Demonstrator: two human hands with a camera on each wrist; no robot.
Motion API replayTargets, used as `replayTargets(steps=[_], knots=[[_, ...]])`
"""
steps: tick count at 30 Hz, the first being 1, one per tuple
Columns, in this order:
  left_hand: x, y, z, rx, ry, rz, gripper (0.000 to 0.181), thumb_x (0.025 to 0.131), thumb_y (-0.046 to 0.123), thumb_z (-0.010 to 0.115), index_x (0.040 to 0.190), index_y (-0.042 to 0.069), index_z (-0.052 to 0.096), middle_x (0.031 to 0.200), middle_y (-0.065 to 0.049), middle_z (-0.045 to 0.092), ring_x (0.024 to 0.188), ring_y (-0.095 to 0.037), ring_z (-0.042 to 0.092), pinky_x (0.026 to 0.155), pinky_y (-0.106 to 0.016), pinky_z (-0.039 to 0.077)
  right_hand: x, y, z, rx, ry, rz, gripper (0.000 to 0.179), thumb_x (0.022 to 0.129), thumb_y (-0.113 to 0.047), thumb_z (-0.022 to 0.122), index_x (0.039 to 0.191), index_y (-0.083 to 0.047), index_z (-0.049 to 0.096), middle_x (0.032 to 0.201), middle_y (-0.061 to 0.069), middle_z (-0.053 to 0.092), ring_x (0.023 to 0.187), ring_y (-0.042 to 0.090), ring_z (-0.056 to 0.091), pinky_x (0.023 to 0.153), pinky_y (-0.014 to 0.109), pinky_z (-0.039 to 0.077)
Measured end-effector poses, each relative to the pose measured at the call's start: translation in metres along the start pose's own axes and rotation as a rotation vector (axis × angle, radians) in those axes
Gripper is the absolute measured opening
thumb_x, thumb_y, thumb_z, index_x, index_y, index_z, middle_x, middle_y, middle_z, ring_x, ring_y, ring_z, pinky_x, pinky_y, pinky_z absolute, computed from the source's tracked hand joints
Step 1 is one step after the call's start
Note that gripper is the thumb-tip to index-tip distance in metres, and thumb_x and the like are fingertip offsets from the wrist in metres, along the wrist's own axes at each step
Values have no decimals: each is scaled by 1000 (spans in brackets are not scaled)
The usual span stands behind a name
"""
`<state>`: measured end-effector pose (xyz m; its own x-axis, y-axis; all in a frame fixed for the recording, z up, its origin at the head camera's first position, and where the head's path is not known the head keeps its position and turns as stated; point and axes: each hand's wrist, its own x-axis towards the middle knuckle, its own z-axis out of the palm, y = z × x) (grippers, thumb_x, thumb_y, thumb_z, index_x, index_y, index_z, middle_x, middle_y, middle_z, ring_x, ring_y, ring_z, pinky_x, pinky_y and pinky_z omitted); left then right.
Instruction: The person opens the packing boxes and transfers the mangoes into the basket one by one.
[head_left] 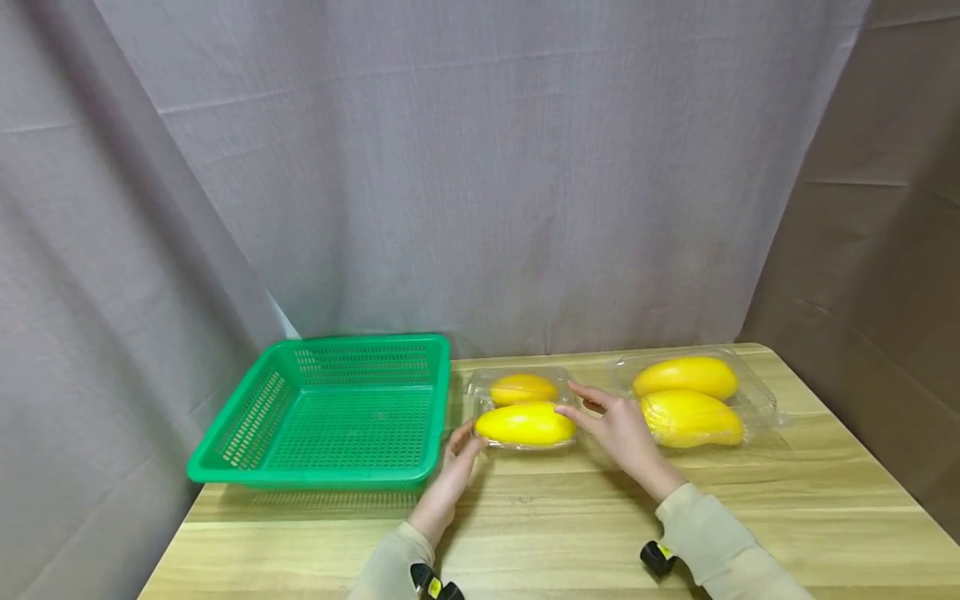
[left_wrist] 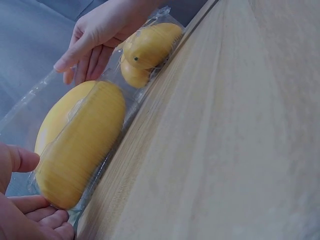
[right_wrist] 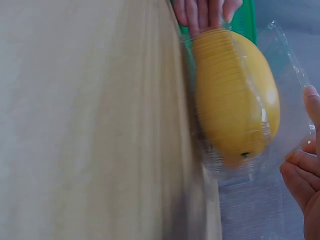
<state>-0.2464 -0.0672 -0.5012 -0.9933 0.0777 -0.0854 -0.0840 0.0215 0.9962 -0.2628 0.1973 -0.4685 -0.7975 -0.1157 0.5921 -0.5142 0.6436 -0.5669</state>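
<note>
A clear plastic clamshell box [head_left: 480, 392] stands on the table with two yellow mangoes in it, a front mango [head_left: 525, 424] and a back mango [head_left: 523, 389]. My left hand [head_left: 453, 472] holds the box's left end, fingers low at the corner and thumb [left_wrist: 26, 161] higher up. At the right end, my right hand [head_left: 618, 433] grips the raised clear lid [right_wrist: 292, 60] by its edge, thumb and fingers apart along it. Right of that hand sits a second clear box [head_left: 759, 392] with two more mangoes [head_left: 686, 377].
A green plastic basket [head_left: 360, 479] stands left of the left hand, its rim close to the first box. The wooden table [head_left: 555, 533] ends at the back against a grey curtain [head_left: 487, 183]. A brown curtain [head_left: 892, 275] hangs along the right side.
</note>
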Motion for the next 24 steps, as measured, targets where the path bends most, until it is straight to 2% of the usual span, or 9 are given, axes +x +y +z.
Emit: replayTargets(steps=[7, 11, 18, 24], knots=[[1, -2, 1, 8, 15, 5, 63, 97, 23, 59, 150, -4, 38, 154, -30, 35, 143, -47, 31, 115, -62, 25, 14, -9, -10, 81, -62, 221, 62, 85, -53, 75, 130, -11, 69, 119, 10, 72, 100, 26, 72, 82, 42, 59], [0, -1, 1, 0, 10, 4, 64, 97, 25, 61, 150, -3, 38, 154, -30, 35, 142, -46, 32, 115, -62, 27, 27, -12, -15, 100, -114, 303, 68, 85, -59, 73, 132, -11, 68, 121, 11, 71, 106, 28, 70, 88, 46, 57], [-2, -1, 2, -36, 4, 6, 65, 98, 25, 61, 151, -3, 36, 154, -29, 35, 141, -46, 34, 112, -63, 29, 47, -11, -20, 104, -176, 365, 75, 85, -66, 68, 134, -10, 66, 128, 12, 68, 115, 31, 66, 95, 50, 53], [0, -1, 6, -74, 3, 27, 64, 97, 20, 61, 149, -7, 35, 152, -31, 37, 141, -46, 36, 115, -57, 30, 57, -10, -26, 102, -205, 411, 80, 86, -70, 64, 139, -10, 61, 136, 13, 63, 126, 35, 58, 103, 54, 46]])
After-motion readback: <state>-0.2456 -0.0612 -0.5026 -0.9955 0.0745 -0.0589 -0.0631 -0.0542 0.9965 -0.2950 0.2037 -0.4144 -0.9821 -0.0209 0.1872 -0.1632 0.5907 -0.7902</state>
